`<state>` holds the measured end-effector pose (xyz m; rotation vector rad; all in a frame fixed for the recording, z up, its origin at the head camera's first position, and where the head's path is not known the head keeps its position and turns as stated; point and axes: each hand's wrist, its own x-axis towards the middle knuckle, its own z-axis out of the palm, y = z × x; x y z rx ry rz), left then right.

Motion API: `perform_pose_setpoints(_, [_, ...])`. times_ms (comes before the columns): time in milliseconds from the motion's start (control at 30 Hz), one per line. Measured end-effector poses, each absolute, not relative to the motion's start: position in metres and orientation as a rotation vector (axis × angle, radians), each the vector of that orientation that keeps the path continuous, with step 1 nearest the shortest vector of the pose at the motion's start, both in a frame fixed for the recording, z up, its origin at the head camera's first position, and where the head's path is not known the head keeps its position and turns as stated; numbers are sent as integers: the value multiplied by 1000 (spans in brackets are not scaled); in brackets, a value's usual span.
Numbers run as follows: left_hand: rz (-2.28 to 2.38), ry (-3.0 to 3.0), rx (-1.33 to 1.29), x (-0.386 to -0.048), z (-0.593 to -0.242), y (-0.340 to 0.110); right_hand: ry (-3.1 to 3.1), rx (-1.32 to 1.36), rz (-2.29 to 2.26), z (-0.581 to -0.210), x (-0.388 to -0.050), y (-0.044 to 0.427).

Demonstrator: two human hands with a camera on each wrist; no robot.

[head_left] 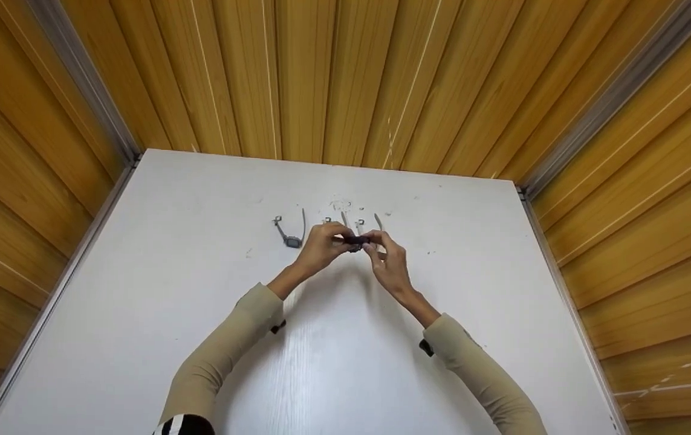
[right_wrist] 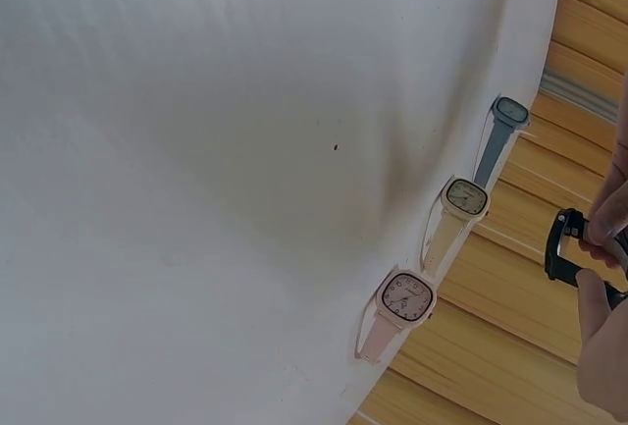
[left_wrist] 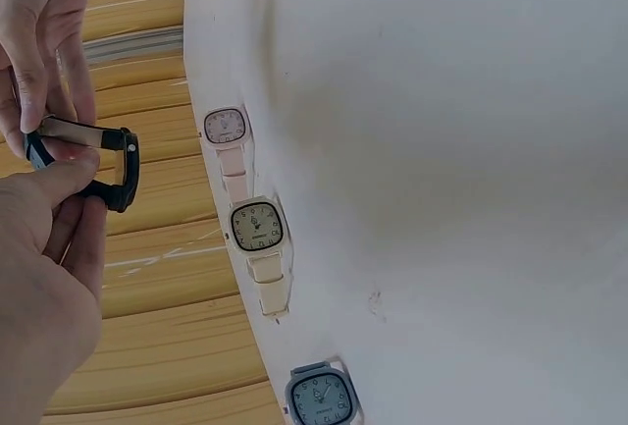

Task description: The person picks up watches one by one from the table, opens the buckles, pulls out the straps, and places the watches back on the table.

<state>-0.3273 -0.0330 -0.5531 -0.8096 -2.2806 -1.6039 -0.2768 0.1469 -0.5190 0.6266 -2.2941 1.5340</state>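
Observation:
A black watch [head_left: 355,240] is held up in front of me between my two hands. My left hand [head_left: 319,248] pinches it from the left, thumb below. From the other side my right hand [head_left: 391,266] grips it between thumb and fingers. In the left wrist view a squarish black loop of the watch [left_wrist: 128,170], like a buckle, sticks out past the fingers. The rest of it is mostly covered by them. Beyond the hands lie a blue-grey watch [left_wrist: 321,398], a cream watch [left_wrist: 257,226] and a pink watch [left_wrist: 226,126] in a row.
The watches lie on a white table [head_left: 200,205] with their straps pointing to its far edge. Small dark marks [head_left: 340,205] speckle the surface behind them. Wood-patterned panels [head_left: 297,84] with grey metal corner posts stand around the back and sides.

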Motion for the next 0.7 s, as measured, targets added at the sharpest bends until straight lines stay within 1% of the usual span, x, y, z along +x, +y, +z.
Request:
perform_pose_setpoints(133, [-1624,-2281,-793,-329,-554,-27,-2291,609,1544,-517,-276,151])
perform_pose_setpoints(367, [-1694,-2246,-772,-322,-559,-42,-2319,683,1551,-518,-277,143])
perform_pose_setpoints(600, [-1561,-2279,-765,-320,-561,-44,-2267,821,1480,-518,-278,141])
perform_pose_setpoints(700, [-1515,-2285,-770,-319,-561,-44,-2253,825,1467,-520,-279,140])
